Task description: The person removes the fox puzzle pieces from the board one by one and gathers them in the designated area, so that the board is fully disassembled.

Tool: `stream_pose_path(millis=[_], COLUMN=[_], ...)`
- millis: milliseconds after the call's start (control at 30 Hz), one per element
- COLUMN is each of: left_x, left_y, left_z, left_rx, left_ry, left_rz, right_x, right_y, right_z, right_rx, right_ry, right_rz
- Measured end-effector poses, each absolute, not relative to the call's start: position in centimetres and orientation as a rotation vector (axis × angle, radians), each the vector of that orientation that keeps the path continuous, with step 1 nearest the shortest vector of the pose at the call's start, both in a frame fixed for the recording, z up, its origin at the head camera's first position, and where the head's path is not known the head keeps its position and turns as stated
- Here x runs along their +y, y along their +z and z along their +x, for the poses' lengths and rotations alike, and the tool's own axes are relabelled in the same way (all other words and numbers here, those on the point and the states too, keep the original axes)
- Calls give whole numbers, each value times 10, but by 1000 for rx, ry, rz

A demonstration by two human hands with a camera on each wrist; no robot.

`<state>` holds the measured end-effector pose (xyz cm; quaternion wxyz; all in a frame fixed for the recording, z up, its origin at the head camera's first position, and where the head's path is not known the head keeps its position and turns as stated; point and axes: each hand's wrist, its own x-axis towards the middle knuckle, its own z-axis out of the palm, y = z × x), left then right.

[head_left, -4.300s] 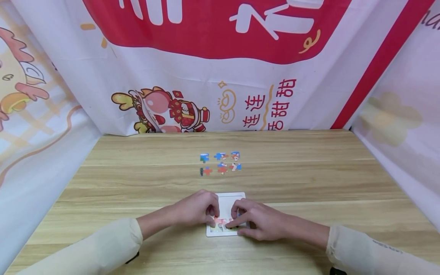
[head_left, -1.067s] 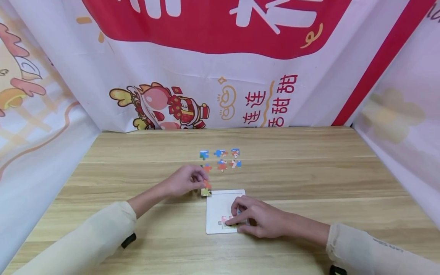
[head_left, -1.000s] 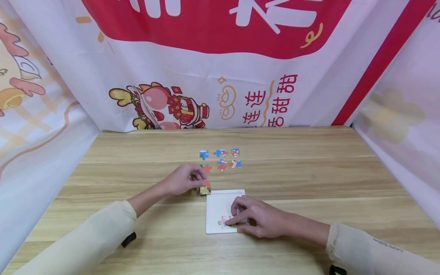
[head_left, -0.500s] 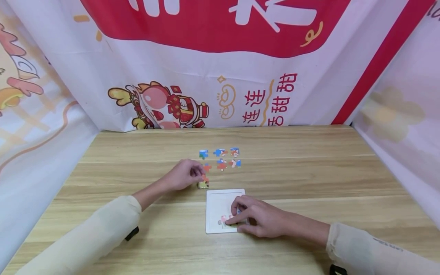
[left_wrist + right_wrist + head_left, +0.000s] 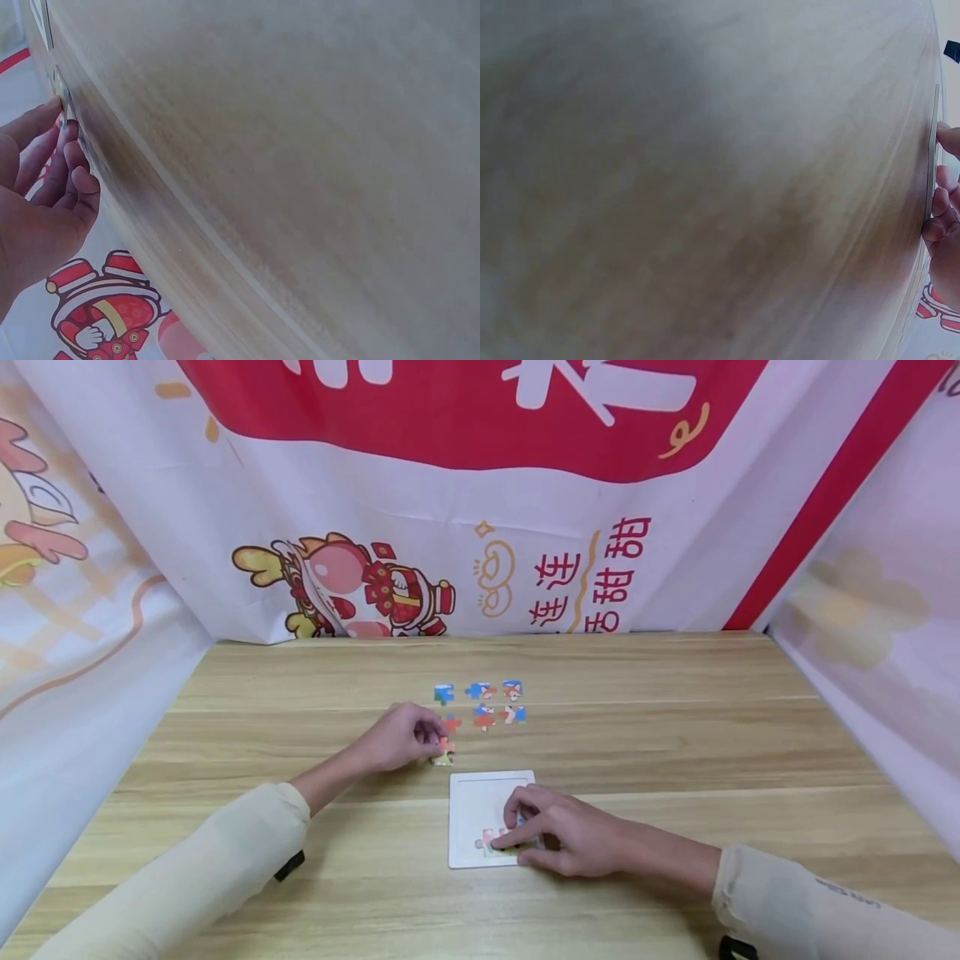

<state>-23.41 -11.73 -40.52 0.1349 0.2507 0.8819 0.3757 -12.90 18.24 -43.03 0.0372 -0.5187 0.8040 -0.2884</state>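
Observation:
In the head view my left hand (image 5: 405, 737) pinches a jigsaw piece (image 5: 444, 758) printed orange-red and yellow-green, beyond the tray's far left corner. The left wrist view shows that piece (image 5: 62, 91) edge-on between thumb and fingers, close to the table. My right hand (image 5: 570, 835) lies over the right side of a white puzzle tray (image 5: 468, 802). Its extended index finger presses on joined pieces (image 5: 491, 837) near the tray's lower edge, and it hides some of them. In the right wrist view, fingertips touch the tray (image 5: 931, 161).
Several loose jigsaw pieces lie in two rows beyond the tray, among them a blue corner piece (image 5: 444, 692) and a white-and-blue piece (image 5: 514, 715). One orange-red piece (image 5: 451, 722) is partly behind my left hand. Printed cloth (image 5: 420, 502) hangs along the wood-grain table's (image 5: 637, 727) far edge.
My left hand has lifted a piece out of the tray's lower left corner and carried it away, past the tray's far edge. My right hand stays pressed on the tray.

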Motion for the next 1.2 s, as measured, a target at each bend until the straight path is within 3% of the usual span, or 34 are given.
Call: stream_pose_path(millis=[1200], left_x=[-113], left_y=[-393], left_z=[-211], left_rx=[2652], left_ry=[1021], left_rz=[829], right_x=[181], right_y=[-425], right_z=[-128], right_rx=[2510], right_ry=[-810], right_rz=[-1606])
